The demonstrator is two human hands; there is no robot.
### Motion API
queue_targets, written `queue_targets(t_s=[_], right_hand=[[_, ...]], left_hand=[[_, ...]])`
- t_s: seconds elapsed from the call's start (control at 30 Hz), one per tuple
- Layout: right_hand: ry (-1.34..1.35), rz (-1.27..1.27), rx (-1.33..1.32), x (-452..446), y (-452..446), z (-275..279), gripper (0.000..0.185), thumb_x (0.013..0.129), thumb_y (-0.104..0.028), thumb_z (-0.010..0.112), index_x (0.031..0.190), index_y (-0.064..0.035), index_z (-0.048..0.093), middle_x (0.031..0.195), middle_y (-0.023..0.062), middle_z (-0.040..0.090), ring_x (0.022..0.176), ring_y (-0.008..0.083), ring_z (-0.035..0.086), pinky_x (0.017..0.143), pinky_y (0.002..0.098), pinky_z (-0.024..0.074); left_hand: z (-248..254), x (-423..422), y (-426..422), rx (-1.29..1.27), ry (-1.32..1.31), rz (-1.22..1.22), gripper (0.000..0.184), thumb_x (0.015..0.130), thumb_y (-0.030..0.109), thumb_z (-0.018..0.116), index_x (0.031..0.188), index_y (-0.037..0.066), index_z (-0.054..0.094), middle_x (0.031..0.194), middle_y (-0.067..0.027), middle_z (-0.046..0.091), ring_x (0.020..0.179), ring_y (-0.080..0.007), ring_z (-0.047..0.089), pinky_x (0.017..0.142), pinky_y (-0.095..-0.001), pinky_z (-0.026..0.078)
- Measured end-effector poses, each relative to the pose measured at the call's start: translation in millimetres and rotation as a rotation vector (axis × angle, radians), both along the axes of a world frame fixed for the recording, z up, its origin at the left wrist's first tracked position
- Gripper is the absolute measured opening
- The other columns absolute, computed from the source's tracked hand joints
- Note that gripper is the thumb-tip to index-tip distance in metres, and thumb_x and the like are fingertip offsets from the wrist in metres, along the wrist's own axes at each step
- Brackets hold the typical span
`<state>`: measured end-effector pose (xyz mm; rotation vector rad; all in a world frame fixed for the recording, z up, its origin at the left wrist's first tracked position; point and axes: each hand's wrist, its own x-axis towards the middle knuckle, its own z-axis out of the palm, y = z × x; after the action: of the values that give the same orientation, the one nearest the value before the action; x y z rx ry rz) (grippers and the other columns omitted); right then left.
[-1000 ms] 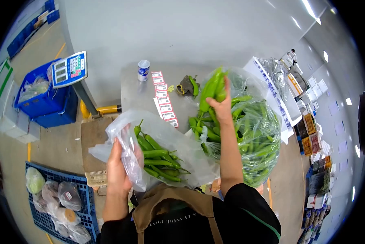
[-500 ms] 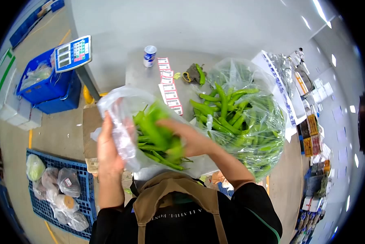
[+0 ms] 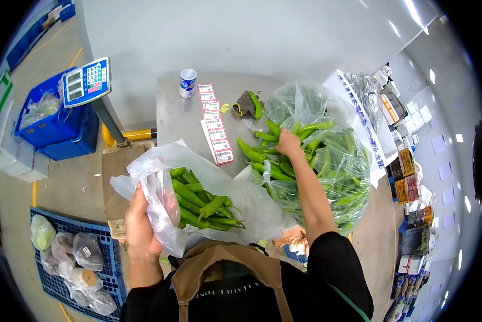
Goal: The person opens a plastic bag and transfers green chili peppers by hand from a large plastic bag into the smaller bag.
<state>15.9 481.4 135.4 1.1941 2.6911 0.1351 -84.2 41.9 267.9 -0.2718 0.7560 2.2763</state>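
My left hand (image 3: 140,228) is closed on the left edge of a translucent plastic bag (image 3: 246,206), whose mouth is open. Inside that bag lie several long green peppers (image 3: 198,201). At the right, my right hand (image 3: 288,144) reaches into a large clear bag (image 3: 343,182) full of green peppers (image 3: 278,172); its fingers are bent down on the peppers, and their tips are hidden. One loose pepper (image 3: 256,105) rests against a dark glove-like cloth (image 3: 244,104) on the grey table (image 3: 171,121).
A strip of printed labels (image 3: 215,129) and a blue-white can (image 3: 188,83) stand on the table. Left are a scale display (image 3: 86,82), blue crates (image 3: 50,121) and a blue pallet (image 3: 109,247) with bagged produce. A white box (image 3: 359,118) stands right.
My right hand carried peppers from the large bag into the translucent bag, released them and returned to the large bag. More peppers fill the translucent bag, still held by my left hand.
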Motion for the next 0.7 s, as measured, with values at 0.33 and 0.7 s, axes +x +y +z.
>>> queue_targets(t_s=[0.33,0.7], right_hand=[[-0.268,0.129,0.181,-7,33,-84,0.084,0.065,-0.026,0.074,0.134,-0.0071,0.031,0.126,0.0194,0.046,0.119,0.0389,0.042,0.097,0.0506,0.0349],[-0.042,0.118,0.094,-8,37,-87,0.063,0.061,-0.023,0.074,0.114,-0.0031,0.046,0.102,0.0184,0.059,0.094,0.0375,0.059,0.079,0.0521,0.0464]], left_hand=[[-21,-4,-9,-0.041,0.033,-0.066,0.036,0.096,0.039,0.038,0.107,0.010,0.056,0.068,-0.0017,0.051,0.050,-0.0110,0.044,0.041,-0.0239,0.034],[-39,-7,-16,0.219,0.147,-0.155,0.035,0.096,0.032,0.042,0.120,0.008,0.051,0.098,-0.0026,0.059,0.079,-0.0121,0.056,0.066,-0.0256,0.047]])
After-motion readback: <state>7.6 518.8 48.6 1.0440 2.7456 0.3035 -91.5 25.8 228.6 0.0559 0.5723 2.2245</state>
